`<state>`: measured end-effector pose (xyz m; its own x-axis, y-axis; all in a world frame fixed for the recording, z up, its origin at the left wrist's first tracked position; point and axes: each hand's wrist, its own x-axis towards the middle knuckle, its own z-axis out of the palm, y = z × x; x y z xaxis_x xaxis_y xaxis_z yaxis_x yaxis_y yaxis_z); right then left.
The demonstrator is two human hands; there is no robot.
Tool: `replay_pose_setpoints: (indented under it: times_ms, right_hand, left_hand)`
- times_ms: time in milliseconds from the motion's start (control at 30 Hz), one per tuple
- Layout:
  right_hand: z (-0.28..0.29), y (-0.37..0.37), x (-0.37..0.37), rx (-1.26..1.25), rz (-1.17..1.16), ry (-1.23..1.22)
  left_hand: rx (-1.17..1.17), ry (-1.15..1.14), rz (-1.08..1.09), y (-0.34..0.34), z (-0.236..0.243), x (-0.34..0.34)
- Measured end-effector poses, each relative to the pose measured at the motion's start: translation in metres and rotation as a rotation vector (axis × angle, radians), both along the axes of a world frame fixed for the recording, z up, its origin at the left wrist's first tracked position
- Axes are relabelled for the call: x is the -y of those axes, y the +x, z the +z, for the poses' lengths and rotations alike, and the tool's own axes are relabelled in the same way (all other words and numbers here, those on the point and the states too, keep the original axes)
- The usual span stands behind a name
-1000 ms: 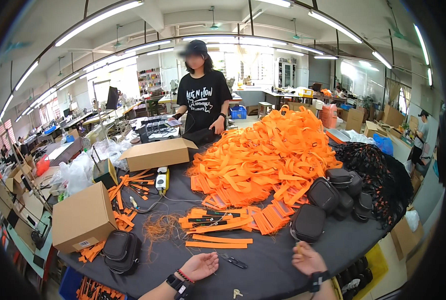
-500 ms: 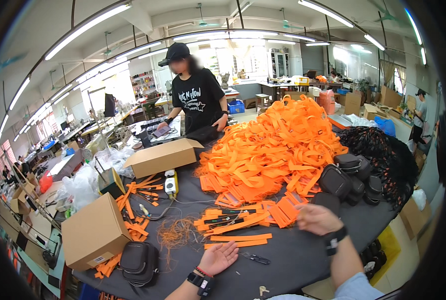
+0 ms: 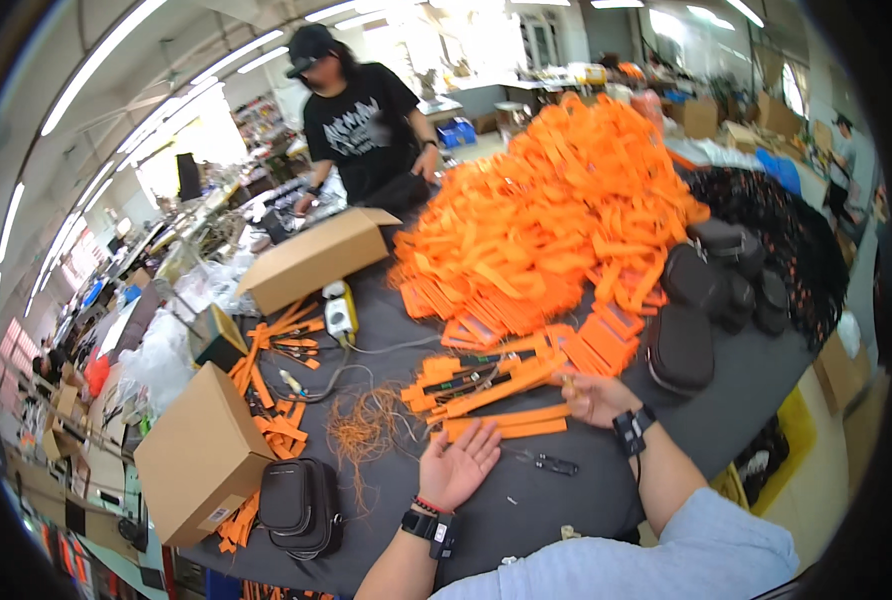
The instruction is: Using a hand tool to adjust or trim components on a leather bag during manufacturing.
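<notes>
My left hand [image 3: 458, 467] lies palm up above the dark cloth, fingers stretched out and holding nothing. Its fingertips are beside two flat orange webbing strips [image 3: 526, 424]. My right hand [image 3: 600, 402] is at the right end of those strips, thumb and fingers pinched together; whatever they hold is too small to make out. Just beyond both hands is a bundle of orange straps with black sections [image 3: 481, 378]. A small dark hand tool [image 3: 556, 464], perhaps thread snips, rests on the cloth between my wrists.
A big heap of orange webbing [image 3: 546, 220] rises beyond my hands. Black zip cases [image 3: 681, 348] stand at right, another black case [image 3: 298, 508] at left near a cardboard box [image 3: 203, 455]. Tangled orange thread [image 3: 361, 425] and a power strip [image 3: 341, 315] lie left. A co-worker [image 3: 361, 130] stands across.
The view has tilted down and turned. My right hand has moved left toward the orange strips and my left hand, its fingers still pinched. My left hand stays open, palm up.
</notes>
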<state>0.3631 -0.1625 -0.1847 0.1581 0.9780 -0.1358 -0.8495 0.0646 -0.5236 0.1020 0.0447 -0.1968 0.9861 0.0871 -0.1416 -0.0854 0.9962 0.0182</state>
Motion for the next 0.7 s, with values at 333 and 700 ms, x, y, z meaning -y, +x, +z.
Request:
replay_pose_setpoints:
  times_ms: [333,700]
  right_hand:
    - [-0.002,0.006,-0.001,-0.113,-0.011,0.064]
    - [0.009,0.000,-0.007,-0.016,-0.041,-0.061]
  left_hand:
    - [-0.037,0.007,0.101,0.008,0.012,-0.003]
    - [-0.032,0.072,0.143,0.005,0.013,-0.012]
